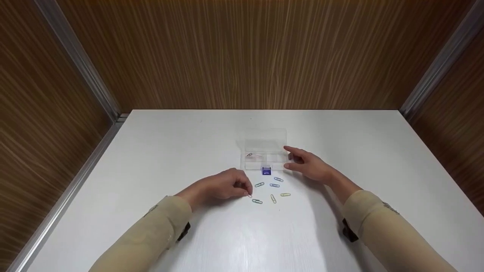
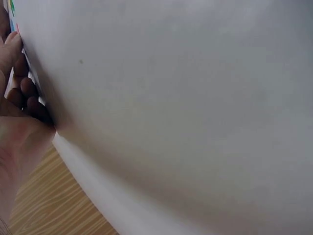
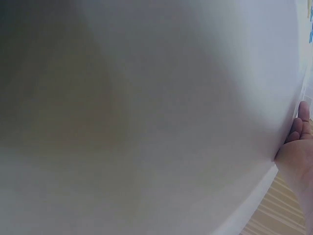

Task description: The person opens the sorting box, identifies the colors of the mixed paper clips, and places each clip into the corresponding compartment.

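Observation:
In the head view, my left hand (image 1: 228, 184) pinches a small reddish paper clip (image 1: 250, 196) between thumb and forefinger, low over the white table. A thin red edge of that clip shows at the fingertips in the left wrist view. My right hand (image 1: 311, 165) rests at the right side of a clear plastic box (image 1: 252, 166), thumb by its front corner and forefinger extended along the raised lid (image 1: 266, 136). Inside the box's back left part lies a dark reddish paper clip (image 1: 249, 154). A purple-blue tab (image 1: 266, 171) marks the box's front edge.
Several loose paper clips lie in front of the box: green clips (image 1: 259, 184), blue clips (image 1: 274, 185) and yellow clips (image 1: 285, 194). Wood-grain panels (image 1: 249, 56) enclose the white table (image 1: 181, 139) at the back and both sides.

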